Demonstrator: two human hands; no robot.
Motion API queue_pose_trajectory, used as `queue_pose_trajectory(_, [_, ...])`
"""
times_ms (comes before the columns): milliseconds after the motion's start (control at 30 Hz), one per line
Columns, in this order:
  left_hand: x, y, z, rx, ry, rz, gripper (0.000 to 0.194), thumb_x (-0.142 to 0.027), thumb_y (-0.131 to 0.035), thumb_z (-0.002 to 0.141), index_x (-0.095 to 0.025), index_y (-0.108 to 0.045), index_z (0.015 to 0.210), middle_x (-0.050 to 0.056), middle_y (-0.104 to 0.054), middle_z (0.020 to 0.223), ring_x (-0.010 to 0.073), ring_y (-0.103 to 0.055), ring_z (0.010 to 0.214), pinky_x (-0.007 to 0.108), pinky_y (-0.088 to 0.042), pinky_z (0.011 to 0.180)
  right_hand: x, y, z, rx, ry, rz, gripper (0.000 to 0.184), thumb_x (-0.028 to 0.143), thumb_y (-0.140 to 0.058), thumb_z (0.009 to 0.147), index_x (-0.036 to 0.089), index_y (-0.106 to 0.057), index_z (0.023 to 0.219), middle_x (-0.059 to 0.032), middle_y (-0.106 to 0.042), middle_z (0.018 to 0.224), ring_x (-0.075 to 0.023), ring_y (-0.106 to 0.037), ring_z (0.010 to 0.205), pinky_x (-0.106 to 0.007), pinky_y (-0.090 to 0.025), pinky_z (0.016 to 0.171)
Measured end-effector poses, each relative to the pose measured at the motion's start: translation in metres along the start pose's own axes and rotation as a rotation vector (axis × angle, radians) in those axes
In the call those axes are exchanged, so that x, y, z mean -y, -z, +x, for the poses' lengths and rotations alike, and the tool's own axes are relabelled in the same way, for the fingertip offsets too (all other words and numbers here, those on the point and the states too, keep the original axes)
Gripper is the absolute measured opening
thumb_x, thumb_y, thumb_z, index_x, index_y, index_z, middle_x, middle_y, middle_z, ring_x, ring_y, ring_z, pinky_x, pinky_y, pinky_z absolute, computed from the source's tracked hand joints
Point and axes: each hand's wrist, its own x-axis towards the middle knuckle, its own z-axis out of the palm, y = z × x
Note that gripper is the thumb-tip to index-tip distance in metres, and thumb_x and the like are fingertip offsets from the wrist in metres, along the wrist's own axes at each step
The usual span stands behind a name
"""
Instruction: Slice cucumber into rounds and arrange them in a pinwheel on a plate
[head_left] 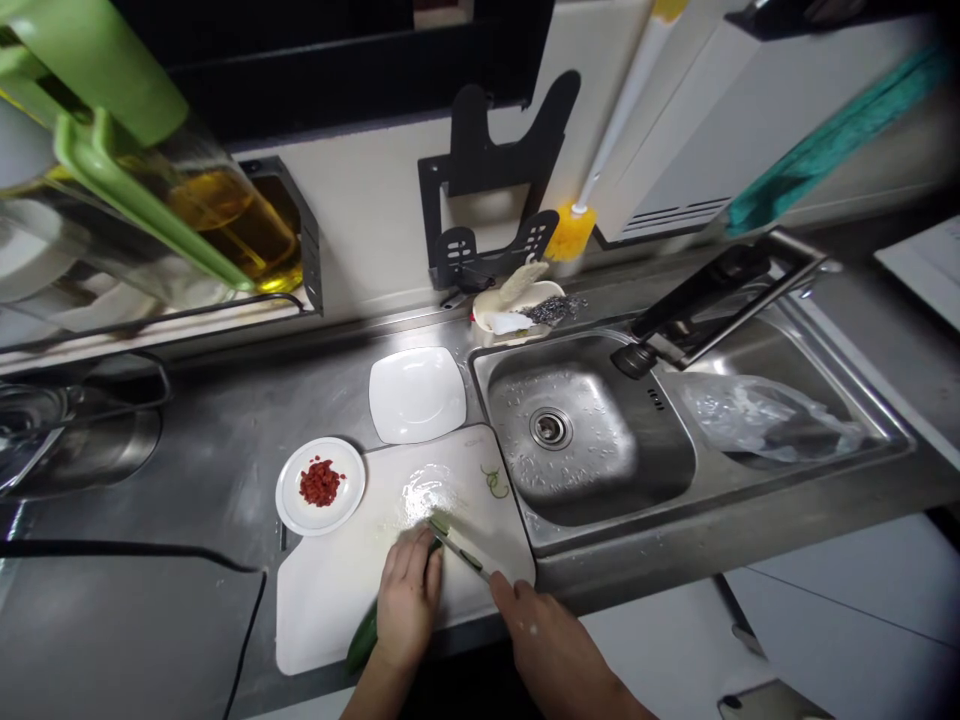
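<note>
Your left hand (406,595) pressing fingers round cucumber (364,640), right hand (544,635) gripping knife (459,550); cucumber end pokes out at left hand's seven o'clock, knife at two.

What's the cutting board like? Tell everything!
The white cutting board looks like plastic, with rounded corners. It lies flat on the metal counter, beside the sink, wet near its middle. Green curls lie toward its far right corner, a round plate overlaps its far left, and the left hand holds a green vegetable on it.
</note>
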Motion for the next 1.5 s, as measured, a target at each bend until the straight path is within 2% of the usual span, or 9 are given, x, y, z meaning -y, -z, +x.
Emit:
queue_pose_trajectory(367, [0.001, -0.001, 0.000, -0.008, -0.004, 0.000, 0.024, -0.023, -0.047, 0.088, -0.017, -0.057, 0.109, 0.008, -0.066, 0.106, 0.0214, -0.060, 0.102, 0.040, -0.047, 0.093, 0.001, 0.004, 0.007, 0.030, 0.035, -0.013, 0.052, -0.006, -0.032, 0.077, 0.019, -0.050, 0.119, -0.0079, -0.066, 0.089, -0.0185, -0.065, 0.075, -0.023, -0.045, 0.062])
queue_pose_trajectory(567, [-0.002, 0.002, 0.003, -0.014, -0.006, 0.015, 0.023, -0.022, -0.046, 0.088, -0.018, -0.058, 0.107, 0.008, -0.067, 0.103, 0.0210, -0.061, 0.099, 0.040, -0.047, 0.092, 0.006, 0.010, 0.014, 0.089, 0.051, -0.027, 0.048, -0.005, -0.032, 0.079, 0.018, -0.050, 0.118, -0.0085, -0.066, 0.090, -0.0208, -0.065, 0.078, -0.026, -0.046, 0.065])
queue_pose_trajectory(867, [0.001, 0.000, 0.002, -0.005, -0.018, -0.002, 0.025, -0.022, -0.046, 0.088, -0.017, -0.057, 0.109, 0.007, -0.067, 0.103, 0.0200, -0.061, 0.098, 0.040, -0.047, 0.093, 0.007, 0.004, 0.026, 0.036, 0.108, -0.045, 0.047, -0.002, -0.033, 0.082, 0.017, -0.047, 0.123, -0.0084, -0.066, 0.090, -0.0193, -0.064, 0.078, -0.025, -0.046, 0.066])
queue_pose_trajectory(1100, [0.003, -0.001, 0.002, -0.002, -0.014, -0.013, 0.027, -0.022, -0.044, 0.089, -0.018, -0.057, 0.112, 0.007, -0.067, 0.105, 0.0202, -0.061, 0.099, 0.041, -0.047, 0.093, 0.016, 0.007, 0.040, 0.008, 0.062, 0.003, 0.037, 0.001, -0.032, 0.084, 0.018, -0.054, 0.109, -0.0072, -0.067, 0.085, -0.0168, -0.065, 0.075, -0.022, -0.046, 0.063])
queue_pose_trajectory(1267, [0.001, 0.001, 0.003, 0.004, -0.013, -0.008, 0.026, -0.020, -0.045, 0.088, -0.018, -0.057, 0.111, 0.008, -0.067, 0.106, 0.0199, -0.061, 0.099, 0.041, -0.046, 0.094, 0.021, 0.000, 0.051, -0.028, 0.060, 0.022, 0.037, 0.002, -0.028, 0.086, 0.018, -0.055, 0.107, -0.0071, -0.067, 0.084, -0.0188, -0.065, 0.074, -0.026, -0.047, 0.062])
queue_pose_trajectory(1500, [0.000, 0.001, 0.003, -0.004, -0.015, -0.014, 0.028, -0.022, -0.045, 0.088, -0.019, -0.057, 0.113, 0.008, -0.067, 0.108, 0.0206, -0.061, 0.101, 0.041, -0.047, 0.093, 0.021, -0.017, 0.060, -0.076, 0.051, 0.030, 0.033, 0.004, -0.031, 0.087, 0.018, -0.055, 0.104, -0.0057, -0.065, 0.083, -0.0162, -0.063, 0.072, -0.023, -0.045, 0.060])
